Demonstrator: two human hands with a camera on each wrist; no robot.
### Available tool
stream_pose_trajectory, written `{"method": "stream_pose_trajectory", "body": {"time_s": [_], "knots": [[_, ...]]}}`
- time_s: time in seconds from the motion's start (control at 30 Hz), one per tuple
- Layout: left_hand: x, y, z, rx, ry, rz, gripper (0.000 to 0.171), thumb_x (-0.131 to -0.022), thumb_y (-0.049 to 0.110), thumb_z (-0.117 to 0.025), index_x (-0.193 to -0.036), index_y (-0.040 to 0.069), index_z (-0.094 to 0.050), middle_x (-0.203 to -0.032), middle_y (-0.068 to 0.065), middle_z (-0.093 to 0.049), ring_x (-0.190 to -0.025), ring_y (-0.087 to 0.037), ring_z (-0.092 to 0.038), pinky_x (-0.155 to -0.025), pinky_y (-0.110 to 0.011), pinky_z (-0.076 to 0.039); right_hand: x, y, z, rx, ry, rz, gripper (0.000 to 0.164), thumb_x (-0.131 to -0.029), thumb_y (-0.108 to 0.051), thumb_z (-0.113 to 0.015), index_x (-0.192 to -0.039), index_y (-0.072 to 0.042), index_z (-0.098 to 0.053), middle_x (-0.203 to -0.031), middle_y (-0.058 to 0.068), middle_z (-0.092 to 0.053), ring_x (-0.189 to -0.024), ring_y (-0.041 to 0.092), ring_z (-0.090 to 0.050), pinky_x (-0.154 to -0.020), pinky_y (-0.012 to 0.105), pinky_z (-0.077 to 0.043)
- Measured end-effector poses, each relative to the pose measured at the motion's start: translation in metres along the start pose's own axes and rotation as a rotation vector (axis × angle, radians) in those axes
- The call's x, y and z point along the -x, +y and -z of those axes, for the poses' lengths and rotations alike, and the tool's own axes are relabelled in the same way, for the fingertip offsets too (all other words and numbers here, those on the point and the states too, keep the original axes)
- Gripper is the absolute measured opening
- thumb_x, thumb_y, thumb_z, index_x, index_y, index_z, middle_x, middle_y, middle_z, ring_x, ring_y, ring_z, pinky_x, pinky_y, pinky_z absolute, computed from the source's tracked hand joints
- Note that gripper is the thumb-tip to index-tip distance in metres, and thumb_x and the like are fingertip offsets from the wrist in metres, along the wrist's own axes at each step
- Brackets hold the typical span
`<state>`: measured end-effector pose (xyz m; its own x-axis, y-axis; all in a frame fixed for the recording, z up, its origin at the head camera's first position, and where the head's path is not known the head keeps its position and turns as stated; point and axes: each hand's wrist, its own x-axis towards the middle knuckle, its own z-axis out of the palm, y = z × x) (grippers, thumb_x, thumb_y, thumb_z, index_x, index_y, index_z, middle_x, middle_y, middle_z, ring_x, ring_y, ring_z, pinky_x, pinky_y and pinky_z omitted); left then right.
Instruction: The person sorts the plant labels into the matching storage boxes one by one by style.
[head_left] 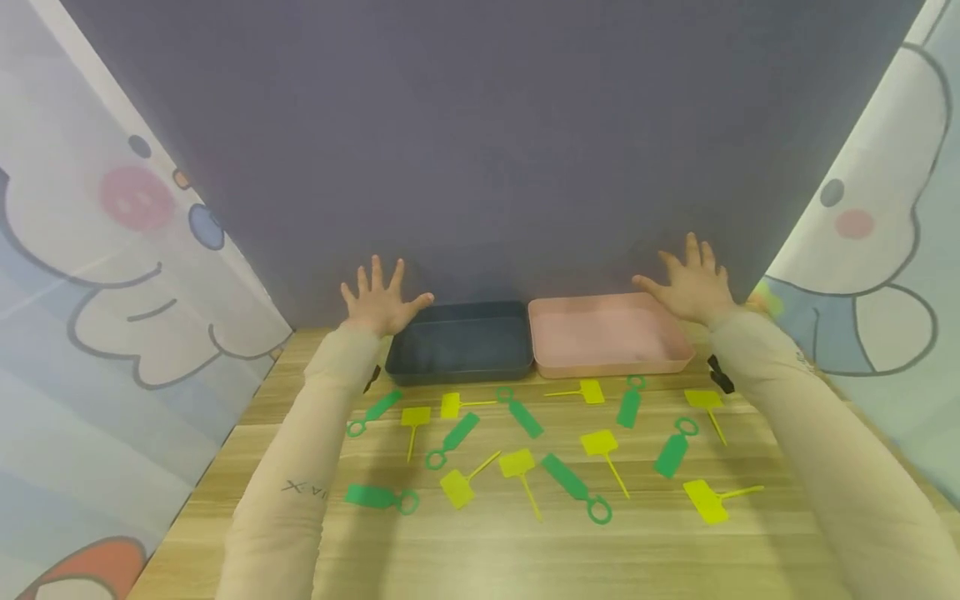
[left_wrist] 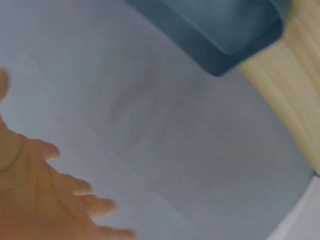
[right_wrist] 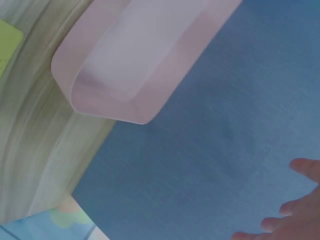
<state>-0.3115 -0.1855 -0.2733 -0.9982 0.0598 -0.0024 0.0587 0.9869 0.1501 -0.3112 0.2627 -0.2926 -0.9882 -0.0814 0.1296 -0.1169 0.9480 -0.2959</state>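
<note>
My left hand (head_left: 380,307) is held up with spread fingers at the left end of a dark blue tray (head_left: 461,375), holding nothing. On the other side, my right hand (head_left: 693,287) is raised the same way by the right end of a pink tray (head_left: 615,367), also holding nothing. Both trays stand side by side at the back of the wooden table. In front of them lie several green tags with ring ends, such as one green tag (head_left: 566,477), and several yellow T-shaped plant labels, such as one yellow label (head_left: 517,464). Spread fingers show in both wrist views.
A plain grey panel (head_left: 487,150) rises right behind the trays. Cartoon-printed curtains, one on the left (head_left: 97,292) and one on the right (head_left: 885,233), flank the wooden table (head_left: 480,558). A small black object (head_left: 721,375) is beside the right sleeve.
</note>
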Motion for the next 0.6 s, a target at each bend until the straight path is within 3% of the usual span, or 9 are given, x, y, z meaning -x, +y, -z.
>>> {"method": "stream_pose_trajectory", "body": {"time_s": [0.13,0.27,0.5,0.6], "knots": [[0.016,0.004,0.002,0.024,0.012,-0.052,0.089,-0.087,0.068,-0.031,-0.147,0.016,0.009,-0.15,-0.022,0.017,-0.136,-0.049,0.007,-0.105,-0.069,-0.003,0.01,0.01,0.003,0.001,0.019,0.041,0.085,-0.09,-0.063,-0.029,-0.14,0.006,-0.027,-0.146,0.036,-0.002,-0.129,0.059,-0.004,-0.095,0.075,-0.015],[0.036,0.01,-0.003,0.03,0.057,-0.119,0.087,-0.089,0.061,-0.038,-0.148,0.01,0.0,-0.152,-0.024,0.001,-0.137,-0.047,-0.004,-0.107,-0.065,-0.012,0.021,0.017,-0.001,0.015,0.03,0.097,0.074,-0.094,-0.051,-0.034,-0.134,0.011,-0.034,-0.137,0.037,-0.029,-0.122,0.057,-0.025,-0.098,0.068,-0.024],[0.063,0.02,-0.021,0.157,0.139,-0.179,0.077,-0.09,0.053,-0.045,-0.146,0.009,-0.018,-0.149,-0.017,-0.025,-0.138,-0.037,-0.018,-0.109,-0.055,-0.022,0.044,0.024,-0.01,-0.017,0.032,0.101,0.065,-0.095,-0.044,-0.037,-0.128,0.011,-0.042,-0.129,0.033,-0.044,-0.115,0.052,-0.041,-0.093,0.065,-0.033],[0.071,0.021,-0.03,0.166,0.158,-0.204,0.072,-0.09,0.048,-0.049,-0.145,0.008,-0.024,-0.146,-0.016,-0.031,-0.137,-0.037,-0.022,-0.108,-0.055,-0.025,0.053,0.027,-0.016,-0.01,0.014,0.122,0.06,-0.095,-0.041,-0.038,-0.124,0.011,-0.047,-0.123,0.033,-0.05,-0.108,0.052,-0.048,-0.088,0.063,-0.039]]}}
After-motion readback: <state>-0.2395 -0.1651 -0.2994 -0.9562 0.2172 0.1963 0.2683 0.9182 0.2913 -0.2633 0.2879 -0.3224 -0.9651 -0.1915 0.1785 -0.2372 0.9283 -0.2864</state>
